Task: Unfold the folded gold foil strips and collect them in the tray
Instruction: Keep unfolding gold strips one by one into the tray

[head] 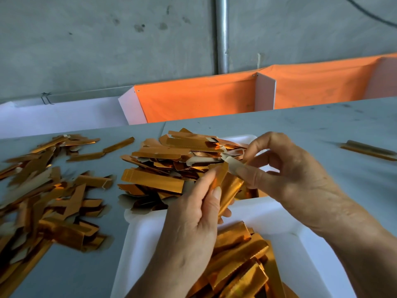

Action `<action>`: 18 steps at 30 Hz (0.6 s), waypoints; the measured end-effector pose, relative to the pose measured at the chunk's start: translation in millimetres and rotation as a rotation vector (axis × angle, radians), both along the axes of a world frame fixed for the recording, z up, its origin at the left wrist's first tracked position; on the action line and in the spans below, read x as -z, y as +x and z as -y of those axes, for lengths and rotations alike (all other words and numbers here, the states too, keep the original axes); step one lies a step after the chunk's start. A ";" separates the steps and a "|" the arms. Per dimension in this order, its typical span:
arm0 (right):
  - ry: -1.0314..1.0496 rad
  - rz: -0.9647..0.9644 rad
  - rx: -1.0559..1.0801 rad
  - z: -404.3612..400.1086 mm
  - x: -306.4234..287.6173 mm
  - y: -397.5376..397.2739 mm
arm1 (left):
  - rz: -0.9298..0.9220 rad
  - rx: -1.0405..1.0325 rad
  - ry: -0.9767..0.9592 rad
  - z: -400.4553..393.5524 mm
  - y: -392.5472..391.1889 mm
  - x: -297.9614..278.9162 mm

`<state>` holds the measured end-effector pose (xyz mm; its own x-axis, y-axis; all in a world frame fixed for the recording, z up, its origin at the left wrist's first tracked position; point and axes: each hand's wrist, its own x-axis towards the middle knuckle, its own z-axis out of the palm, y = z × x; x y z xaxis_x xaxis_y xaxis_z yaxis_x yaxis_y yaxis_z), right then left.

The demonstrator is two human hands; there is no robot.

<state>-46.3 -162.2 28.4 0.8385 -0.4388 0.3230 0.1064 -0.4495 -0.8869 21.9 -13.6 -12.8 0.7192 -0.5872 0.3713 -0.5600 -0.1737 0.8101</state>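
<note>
Nearest, gold strips (238,265) lie heaped in the near compartment of the white tray (300,250). Above its dividing wall, the left hand (193,214) pinches the lower part of a partly folded strip (228,190) between thumb and fingers. The right hand (277,168) pinches that strip's pale upper end, just above the left fingertips. Beyond both hands, the far compartment holds a taller pile (171,160). Further left, loose strips (49,190) litter the grey table (322,130).
</note>
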 end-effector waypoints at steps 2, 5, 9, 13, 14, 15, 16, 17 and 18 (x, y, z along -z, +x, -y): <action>-0.055 -0.024 -0.012 -3.1 -0.8 0.3 | 0.025 -0.019 0.016 0.8 -0.4 -0.6; -0.133 -0.099 -0.025 -4.1 2.1 1.7 | 0.074 -0.031 0.037 0.8 -1.0 1.0; 0.009 -0.194 -0.096 0.4 2.6 0.3 | 0.157 -0.027 0.081 1.8 -2.1 4.5; 0.019 -0.266 -0.079 4.4 2.6 -1.1 | 0.205 -0.023 0.078 4.1 -5.6 4.2; 0.019 -0.264 -0.087 2.5 2.1 -0.6 | 0.203 -0.025 0.072 4.1 -5.6 4.6; 0.017 -0.237 -0.067 0.9 1.6 -0.1 | 0.199 -0.028 0.071 4.1 -5.3 5.0; 0.000 -0.193 -0.020 -0.2 1.3 0.0 | 0.196 -0.031 0.076 4.2 -5.0 5.2; -0.032 -0.150 0.023 -0.9 0.9 0.3 | 0.194 -0.033 0.086 4.5 -4.9 5.0; -0.071 -0.131 0.036 -1.7 0.1 0.8 | 0.191 -0.033 0.090 5.0 -4.7 5.0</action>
<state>-45.5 -160.5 28.3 0.8595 -0.4497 0.2430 -0.0258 -0.5129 -0.8580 17.2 -18.6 -17.8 0.6600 -0.6018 0.4497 -0.6949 -0.2615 0.6699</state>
